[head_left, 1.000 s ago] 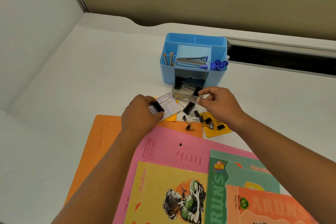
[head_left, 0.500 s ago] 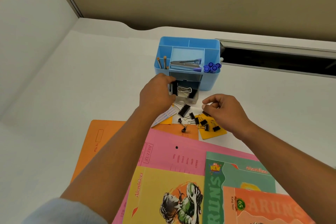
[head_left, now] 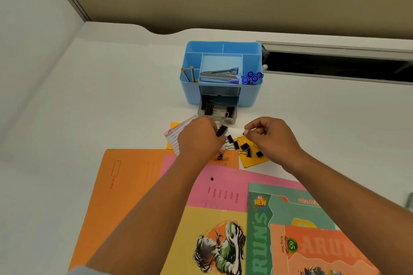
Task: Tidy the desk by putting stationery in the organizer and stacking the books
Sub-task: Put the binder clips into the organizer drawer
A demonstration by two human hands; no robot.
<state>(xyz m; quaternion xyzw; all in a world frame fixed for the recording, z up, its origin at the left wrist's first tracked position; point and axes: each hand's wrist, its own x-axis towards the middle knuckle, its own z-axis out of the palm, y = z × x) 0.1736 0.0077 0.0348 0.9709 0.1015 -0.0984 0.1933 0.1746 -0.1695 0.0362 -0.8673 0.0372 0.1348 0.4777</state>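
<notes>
The blue organizer (head_left: 250,94) stands at the back of the white desk, its small front drawer (head_left: 232,119) pulled out with black binder clips in it. A stapler (head_left: 220,75), pencils (head_left: 188,73) and blue pens (head_left: 252,78) sit in its top compartments. My left hand (head_left: 197,140) curls over a large black binder clip (head_left: 222,130) just in front of the drawer. My right hand (head_left: 273,137) is pinched on a small clip, mostly hidden. Several small clips (head_left: 243,147) lie on a yellow sticky note (head_left: 253,161). Three notebooks lie near me: yellow (head_left: 201,225), green (head_left: 260,223) and orange (head_left: 319,252).
A pink folder (head_left: 223,187) lies on an orange folder (head_left: 134,185) under the notebooks. A printed label sheet (head_left: 175,135) pokes out left of my left hand. A dark cable slot (head_left: 335,63) runs along the back right. A white partition rises on the left.
My left hand dropped a clip in the drawer and came back to the loose clips. My right hand left the drawer and pinched a small clip from the sticky note.
</notes>
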